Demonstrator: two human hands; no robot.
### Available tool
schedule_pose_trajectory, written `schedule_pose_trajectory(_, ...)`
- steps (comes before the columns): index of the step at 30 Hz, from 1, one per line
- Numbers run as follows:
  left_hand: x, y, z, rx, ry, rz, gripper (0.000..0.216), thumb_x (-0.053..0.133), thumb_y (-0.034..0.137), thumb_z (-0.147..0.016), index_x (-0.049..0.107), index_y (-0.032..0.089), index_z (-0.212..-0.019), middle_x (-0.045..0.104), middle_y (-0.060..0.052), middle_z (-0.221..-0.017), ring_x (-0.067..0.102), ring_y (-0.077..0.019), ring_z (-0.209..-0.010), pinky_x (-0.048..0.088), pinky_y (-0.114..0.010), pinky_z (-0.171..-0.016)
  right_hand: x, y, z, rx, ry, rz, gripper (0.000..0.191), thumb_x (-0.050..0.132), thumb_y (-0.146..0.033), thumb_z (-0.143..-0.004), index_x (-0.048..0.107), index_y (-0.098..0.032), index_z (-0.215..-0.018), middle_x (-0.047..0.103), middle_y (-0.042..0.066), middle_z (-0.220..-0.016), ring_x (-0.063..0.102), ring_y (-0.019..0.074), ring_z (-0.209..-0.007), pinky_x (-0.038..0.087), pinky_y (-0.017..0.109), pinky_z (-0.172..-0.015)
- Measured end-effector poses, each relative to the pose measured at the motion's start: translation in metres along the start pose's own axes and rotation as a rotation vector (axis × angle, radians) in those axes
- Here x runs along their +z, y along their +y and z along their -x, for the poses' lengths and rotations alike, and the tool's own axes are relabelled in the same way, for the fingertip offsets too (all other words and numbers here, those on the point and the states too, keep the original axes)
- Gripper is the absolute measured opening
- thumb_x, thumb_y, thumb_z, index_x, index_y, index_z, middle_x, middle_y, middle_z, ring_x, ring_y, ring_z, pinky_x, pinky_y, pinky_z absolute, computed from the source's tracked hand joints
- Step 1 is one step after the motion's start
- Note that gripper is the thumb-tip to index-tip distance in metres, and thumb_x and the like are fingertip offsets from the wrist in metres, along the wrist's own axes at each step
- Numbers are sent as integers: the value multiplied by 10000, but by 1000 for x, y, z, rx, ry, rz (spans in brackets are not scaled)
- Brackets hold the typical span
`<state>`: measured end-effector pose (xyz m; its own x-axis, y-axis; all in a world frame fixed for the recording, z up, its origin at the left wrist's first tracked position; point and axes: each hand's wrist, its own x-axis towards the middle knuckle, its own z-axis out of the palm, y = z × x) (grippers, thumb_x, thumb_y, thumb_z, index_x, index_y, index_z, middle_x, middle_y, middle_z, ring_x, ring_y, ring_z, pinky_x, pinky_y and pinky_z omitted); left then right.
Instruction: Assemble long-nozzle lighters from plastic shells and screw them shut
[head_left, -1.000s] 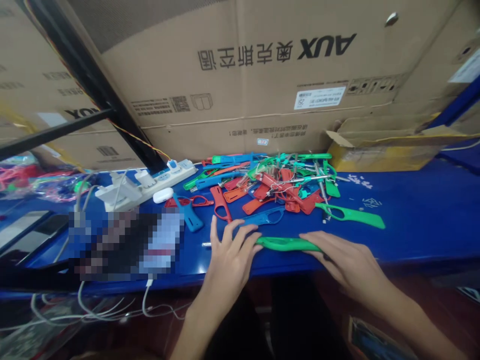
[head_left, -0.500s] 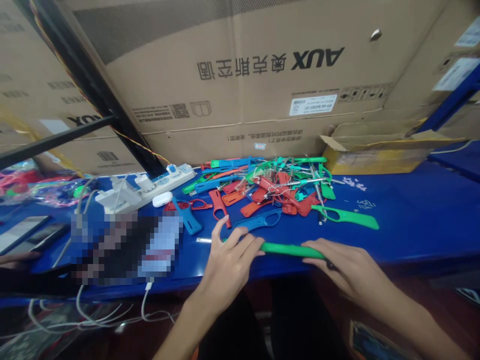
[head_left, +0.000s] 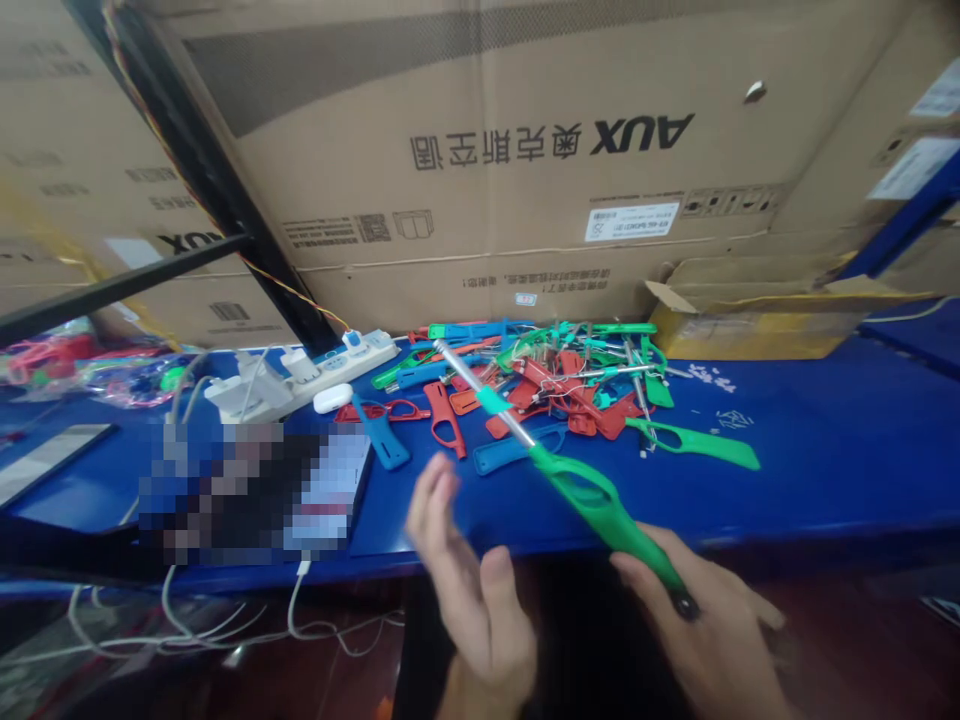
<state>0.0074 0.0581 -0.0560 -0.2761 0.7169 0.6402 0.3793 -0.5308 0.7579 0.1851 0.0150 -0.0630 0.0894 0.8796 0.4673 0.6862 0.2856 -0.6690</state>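
Note:
A green long-nosed gas lighter (head_left: 600,500) is held by its handle end in my right hand (head_left: 697,620), pinched between thumb and fingers. Its metal tube, with a teal collar partway along, points up and left over the parts pile. My left hand (head_left: 472,590) is apart from the lighter, below and left of it, fingers and thumb spread, slightly blurred, with nothing in it. Beyond the hands lies a heap of lighter parts (head_left: 570,385): red, blue and green handle shells, metal tubes and thin wires. A green handle shell (head_left: 705,443) lies at its right.
A white power strip (head_left: 337,372) with plugs and a white earphone case (head_left: 332,398) sit left on the blue table (head_left: 810,500). A small open carton (head_left: 750,325) stands behind. Large cardboard boxes (head_left: 525,60) wall the back. Cables hang at the front left.
My left hand has let go of the lighter and opened. The lighter has swung from nearly level to tilted, tube upward, in my right hand. The camera view has shifted slightly.

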Motion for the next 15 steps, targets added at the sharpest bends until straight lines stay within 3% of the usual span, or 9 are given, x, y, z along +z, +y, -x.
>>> schedule_pose_trajectory(1, 8, 5, 8, -169, -133, 160, 500, 220, 441, -1090, 326, 281, -1551, 345, -133, -1626, 414, -305, -1463, 417, -517, -1158, 6, -5, 4, 60, -17, -57, 198, 558, -412, -984, 686, -267, -942, 718, -23, -666, 661, 160, -519, 551, 215, -530)
schedule_pose_trajectory(4, 30, 19, 18, -612, -497, 738, 529, 258, 538, -1072, 433, 243, -1475, 597, -155, -1429, 646, -277, -1218, 528, -442, -1029, 21, -19, 14, 232, -134, -270, 355, 534, -507, -978, 655, -234, -787, 625, -21, -554, 580, 144, -446, 480, 213, -423)
schedule_pose_trajectory(6, 37, 23, 14, -754, -602, 981, 515, 388, 569, -1041, 517, 191, -1365, 724, -153, -1160, 738, -244, -935, 594, -344, -779, 23, -24, 19, 340, -215, -381, 447, 495, -583, -980, 684, -220, -802, 601, -10, -531, 591, 158, -456, 482, 226, -416)
schedule_pose_trajectory(8, 37, 24, 8, -821, -644, 1070, 482, 461, 577, -1014, 573, 161, -1231, 721, -88, -873, 695, -167, -608, 521, -244, -543, 13, -23, 19, 349, -309, -416, 504, 497, -646, -957, 730, -226, -803, 655, 13, -580, 651, 184, -531, 548, 259, -501)
schedule_pose_trajectory(11, 24, 23, 2, -889, -632, 983, 466, 460, 588, -1011, 594, 158, -1132, 575, 26, -684, 506, -58, -383, 444, -195, -466, -16, -7, 9, 205, -482, -404, 472, 597, -672, -893, 763, -271, -708, 721, 17, -643, 689, 199, -601, 580, 289, -607)
schedule_pose_trajectory(12, 19, 24, 1, -897, -665, 930, 464, 470, 586, -1008, 603, 159, -1131, 539, 44, -662, 456, -39, -370, 432, -187, -466, -27, 0, 3, 172, -444, -442, 464, 584, -670, -903, 779, -285, -736, 683, 7, -566, 650, 179, -530, 554, 274, -556)
schedule_pose_trajectory(15, 8, 31, 2, -916, -915, 786, 451, 515, 560, -988, 644, 162, -1157, 506, 47, -642, 355, -31, -385, 334, -161, -409, -49, 12, -20, 254, -88, -623, 593, 437, -744, -929, 795, -272, -903, 545, 5, -497, 426, 123, -386, 347, 237, -357)
